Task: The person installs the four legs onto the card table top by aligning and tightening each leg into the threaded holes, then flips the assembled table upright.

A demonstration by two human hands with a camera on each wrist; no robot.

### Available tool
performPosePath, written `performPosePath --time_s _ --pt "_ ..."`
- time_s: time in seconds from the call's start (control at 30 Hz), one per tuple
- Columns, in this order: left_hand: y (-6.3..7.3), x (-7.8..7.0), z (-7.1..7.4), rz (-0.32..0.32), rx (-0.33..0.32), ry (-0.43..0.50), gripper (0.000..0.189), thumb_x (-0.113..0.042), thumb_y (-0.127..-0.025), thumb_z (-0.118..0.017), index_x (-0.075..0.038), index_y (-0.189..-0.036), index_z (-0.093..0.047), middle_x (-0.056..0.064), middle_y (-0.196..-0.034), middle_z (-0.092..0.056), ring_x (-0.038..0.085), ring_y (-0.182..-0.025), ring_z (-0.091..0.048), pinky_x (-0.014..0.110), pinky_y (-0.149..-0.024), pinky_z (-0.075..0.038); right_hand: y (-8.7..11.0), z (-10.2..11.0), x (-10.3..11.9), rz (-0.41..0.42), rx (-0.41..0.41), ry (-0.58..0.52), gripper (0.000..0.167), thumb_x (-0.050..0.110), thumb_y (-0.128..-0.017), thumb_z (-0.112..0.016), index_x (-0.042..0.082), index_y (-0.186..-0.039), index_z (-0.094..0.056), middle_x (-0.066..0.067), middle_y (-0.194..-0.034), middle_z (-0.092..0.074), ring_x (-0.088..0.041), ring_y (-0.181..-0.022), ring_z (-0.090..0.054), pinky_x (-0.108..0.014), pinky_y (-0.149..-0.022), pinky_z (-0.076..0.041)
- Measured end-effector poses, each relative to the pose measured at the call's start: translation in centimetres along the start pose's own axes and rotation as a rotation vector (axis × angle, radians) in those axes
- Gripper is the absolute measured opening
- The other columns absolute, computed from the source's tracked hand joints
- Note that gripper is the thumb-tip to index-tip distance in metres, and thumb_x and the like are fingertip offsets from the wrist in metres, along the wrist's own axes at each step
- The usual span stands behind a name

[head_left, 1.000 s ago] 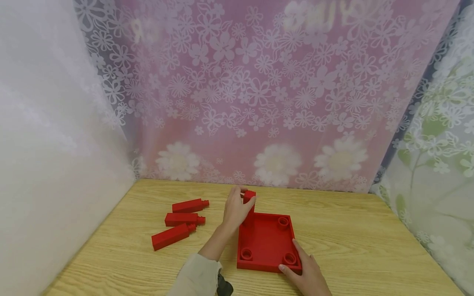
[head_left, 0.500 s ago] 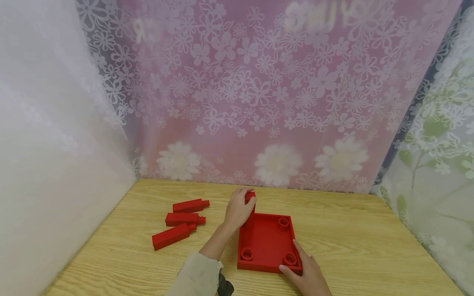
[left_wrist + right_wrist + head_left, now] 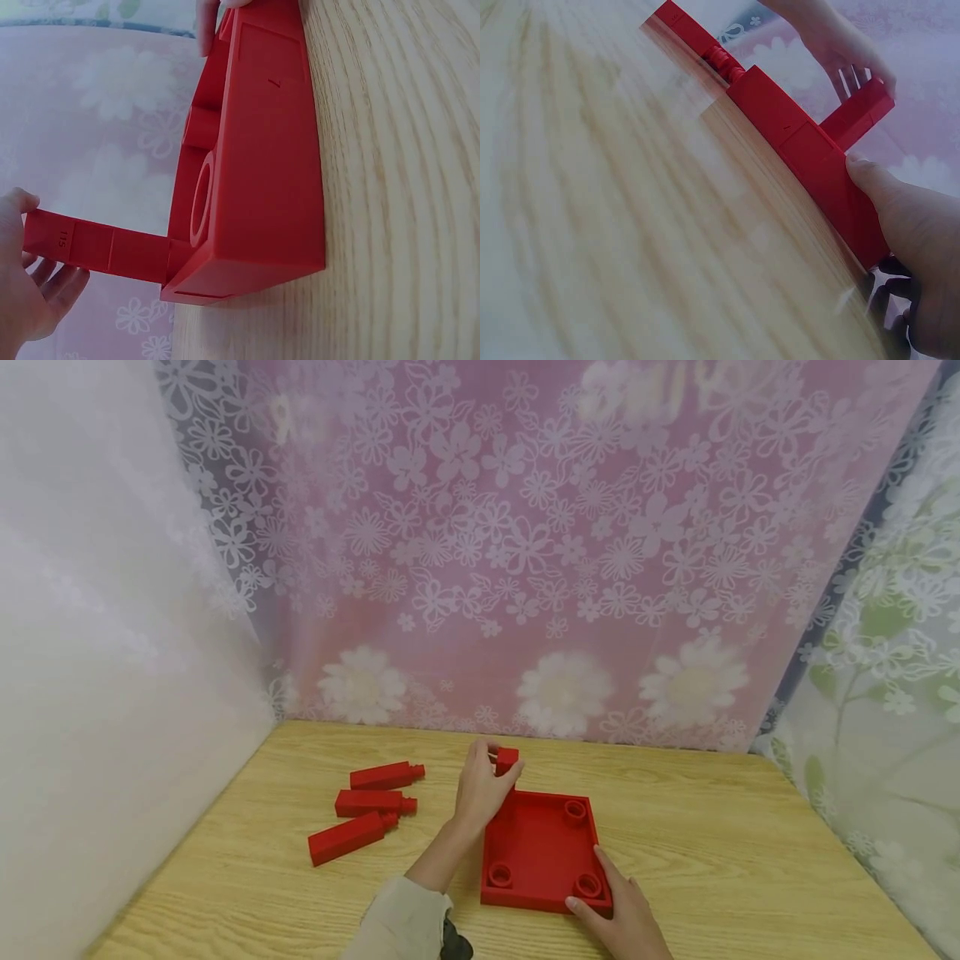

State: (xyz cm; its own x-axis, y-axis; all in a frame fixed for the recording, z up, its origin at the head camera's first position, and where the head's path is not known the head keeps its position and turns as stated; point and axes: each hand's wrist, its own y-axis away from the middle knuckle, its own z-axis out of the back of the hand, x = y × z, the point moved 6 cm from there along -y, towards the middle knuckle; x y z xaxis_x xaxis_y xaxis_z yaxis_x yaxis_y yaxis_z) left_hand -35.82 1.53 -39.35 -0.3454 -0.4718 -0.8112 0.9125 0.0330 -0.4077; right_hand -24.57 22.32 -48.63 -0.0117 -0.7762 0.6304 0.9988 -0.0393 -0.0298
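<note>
In the head view my left hand (image 3: 480, 789) holds a red square-sided leg (image 3: 507, 758) between thumb and fingers. The leg stands upright at the far left corner of a shallow red square tray-like base (image 3: 547, 843), its lower end in the corner. Round sockets (image 3: 574, 812) show in the other corners. My right hand (image 3: 630, 914) grips the base's near right corner, thumb on the near side and fingers along the right. In the left wrist view the leg (image 3: 97, 244) meets the base (image 3: 270, 150) directly; whether threads are engaged is hidden.
Several red items lie about: three loose legs with threaded ends, the middle one (image 3: 369, 804) among them, sit left of the base on the wooden table (image 3: 697, 835). A floral curtain (image 3: 465, 568) hangs behind the table's far edge, with pale sheets at both sides.
My left fingers closed over the leg's top half a second ago and have since loosened and shifted round it, baring the top. The base and my right hand have stayed in place.
</note>
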Motion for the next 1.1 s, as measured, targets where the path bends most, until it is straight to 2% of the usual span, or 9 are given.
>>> performPosePath --time_s 0.2,0.37,0.6,0.7,0.83,0.97,1.1 --pt "0.0 0.0 -0.1 -0.02 0.055 0.02 0.033 -0.023 -0.088 -0.062 -0.008 -0.116 -0.053 0.003 -0.104 -0.051 0.017 -0.082 -0.053 0.026 -0.063 -0.049 -0.1 0.1 0.1 0.01 -0.003 0.007 0.096 0.062 -0.074 -0.063 0.003 -0.142 -0.03 -0.025 -0.13 -0.044 -0.046 -0.109 -0.044 -0.056 -0.079 -0.043" --pt "0.0 0.0 0.0 -0.032 0.083 0.014 0.03 -0.02 -0.09 -0.057 -0.011 -0.118 -0.057 0.003 -0.107 -0.051 0.019 -0.088 -0.054 0.029 -0.068 -0.049 -0.2 0.0 0.0 0.006 -0.002 0.005 0.096 0.062 -0.073 -0.063 0.003 -0.142 -0.031 -0.024 -0.129 -0.046 -0.041 -0.105 -0.047 -0.053 -0.077 -0.044" --pt "0.0 -0.5 0.2 -0.065 0.095 -0.052 0.032 -0.018 -0.09 -0.05 -0.013 -0.119 -0.06 0.004 -0.111 -0.053 0.021 -0.094 -0.054 0.037 -0.077 -0.046 -0.2 -0.2 -0.4 -0.006 0.002 0.007 0.097 0.063 -0.073 -0.063 0.003 -0.142 -0.031 -0.023 -0.129 -0.046 -0.04 -0.106 -0.047 -0.053 -0.079 -0.044" --pt "0.0 -0.9 0.1 -0.063 0.075 -0.085 0.035 -0.021 -0.089 -0.053 -0.01 -0.122 -0.057 0.005 -0.113 -0.053 0.022 -0.093 -0.054 0.036 -0.074 -0.048 -0.2 -0.3 -0.4 0.0 0.002 0.008 0.096 0.062 -0.073 -0.063 0.002 -0.142 -0.031 -0.023 -0.128 -0.046 -0.039 -0.105 -0.048 -0.053 -0.078 -0.044" --pt "0.1 -1.2 0.2 -0.024 -0.008 -0.08 0.046 -0.029 -0.085 -0.064 -0.005 -0.123 -0.05 0.007 -0.11 -0.053 0.021 -0.09 -0.054 0.032 -0.066 -0.049 -0.2 -0.2 -0.4 0.005 -0.001 0.006 0.096 0.062 -0.073 -0.063 0.002 -0.141 -0.032 -0.023 -0.128 -0.047 -0.039 -0.104 -0.048 -0.052 -0.077 -0.045" --pt "0.1 -1.0 0.3 0.02 -0.094 -0.087 0.048 -0.033 -0.08 -0.071 -0.005 -0.111 -0.049 0.007 -0.099 -0.052 0.02 -0.084 -0.055 0.029 -0.062 -0.048 -0.2 -0.2 -0.4 0.003 -0.002 -0.002 0.097 0.063 -0.073 -0.063 0.003 -0.142 -0.031 -0.023 -0.129 -0.046 -0.042 -0.106 -0.047 -0.053 -0.078 -0.044" --pt "0.2 -0.6 0.2 0.027 -0.114 -0.089 0.042 -0.033 -0.079 -0.072 -0.006 -0.101 -0.048 0.005 -0.091 -0.05 0.018 -0.074 -0.053 0.026 -0.058 -0.047 -0.3 -0.3 -0.5 0.004 0.002 -0.001 0.098 0.063 -0.073 -0.062 0.002 -0.142 -0.03 -0.024 -0.129 -0.045 -0.046 -0.109 -0.044 -0.055 -0.079 -0.043"
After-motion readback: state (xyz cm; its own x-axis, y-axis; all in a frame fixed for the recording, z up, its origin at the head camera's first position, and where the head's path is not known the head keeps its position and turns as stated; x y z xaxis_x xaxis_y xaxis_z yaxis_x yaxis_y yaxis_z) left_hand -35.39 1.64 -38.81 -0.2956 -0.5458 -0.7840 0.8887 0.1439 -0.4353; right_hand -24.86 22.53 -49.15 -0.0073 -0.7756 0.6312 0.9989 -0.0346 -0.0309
